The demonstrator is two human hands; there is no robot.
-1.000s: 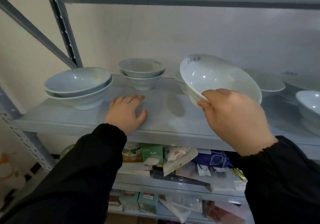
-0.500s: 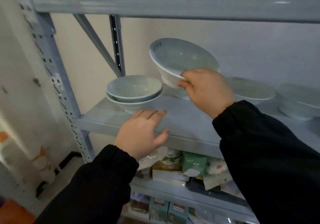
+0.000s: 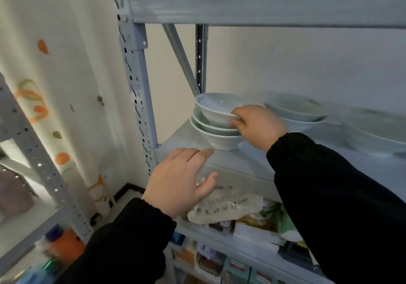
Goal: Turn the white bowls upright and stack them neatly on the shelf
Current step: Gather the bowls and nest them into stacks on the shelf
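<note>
At the left end of the shelf (image 3: 241,165), head view, a top bowl (image 3: 216,110) sits upright and slightly tilted inside a stack (image 3: 219,139) of two upright bowls. The right hand (image 3: 259,127) pinches its near rim with curled fingers. Just below the stack, the left hand (image 3: 182,180) lies flat on the shelf's front edge, fingers straight and holding nothing; other bowls (image 3: 296,112) stand upright to the right, apart from the stack.
</note>
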